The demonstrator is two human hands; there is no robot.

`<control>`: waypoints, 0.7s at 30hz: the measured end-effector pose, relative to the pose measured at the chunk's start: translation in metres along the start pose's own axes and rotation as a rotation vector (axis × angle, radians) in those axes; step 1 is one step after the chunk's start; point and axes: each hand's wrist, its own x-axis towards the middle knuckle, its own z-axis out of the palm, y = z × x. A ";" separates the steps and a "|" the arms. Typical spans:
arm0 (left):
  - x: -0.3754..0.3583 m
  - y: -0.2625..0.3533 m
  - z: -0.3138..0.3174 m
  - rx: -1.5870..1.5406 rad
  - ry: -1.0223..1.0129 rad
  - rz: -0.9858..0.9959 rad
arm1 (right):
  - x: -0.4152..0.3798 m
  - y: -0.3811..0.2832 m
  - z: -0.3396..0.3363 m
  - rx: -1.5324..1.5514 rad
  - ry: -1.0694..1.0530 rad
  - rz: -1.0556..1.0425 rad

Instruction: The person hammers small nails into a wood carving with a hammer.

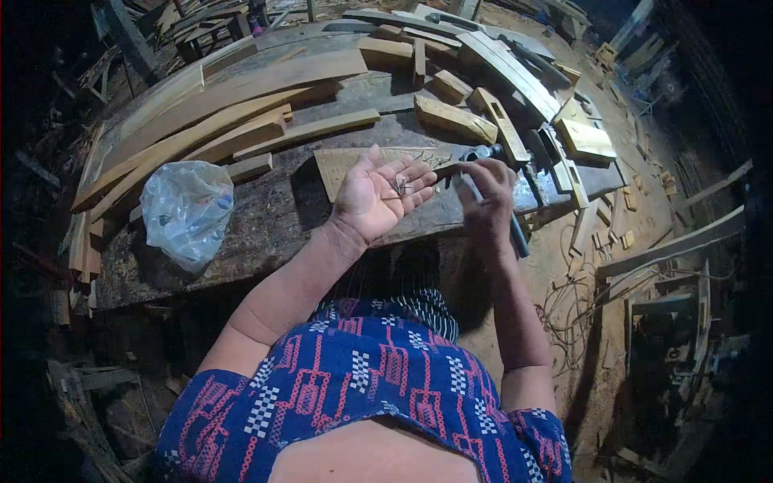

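My left hand (377, 193) is held palm up and flat over the bench, carrying a few thin metal nails (400, 187) near the base of the fingers. Just to the right, my right hand (489, 189) is bent with the fingertips drawn together, pointing at the left fingertips. Whatever it pinches, if anything, is too blurred to make out. Behind and beneath the right hand lies a hammer (483, 151), its head showing past the knuckles. A flat wooden board (328, 173) with small dark bits on it lies under both hands.
On the left of the workbench (274, 233) sits a clear plastic bag (189, 213) with something inside. Long planks (233, 92) stretch behind it. Wood blocks (455, 119) and a slotted wooden piece (501, 125) crowd the right. A cable (576, 302) coils on the floor.
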 end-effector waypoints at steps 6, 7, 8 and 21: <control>-0.002 -0.002 -0.008 0.035 -0.122 -0.056 | -0.003 -0.040 -0.002 0.090 -0.124 -0.172; -0.001 -0.001 -0.013 0.034 -0.125 -0.053 | -0.002 -0.042 -0.002 0.102 -0.155 -0.191; -0.001 0.001 -0.017 0.053 -0.201 -0.101 | -0.002 -0.040 -0.001 0.076 -0.190 -0.210; -0.012 -0.021 0.000 0.152 -0.093 -0.178 | -0.009 -0.038 0.003 0.045 -0.293 -0.171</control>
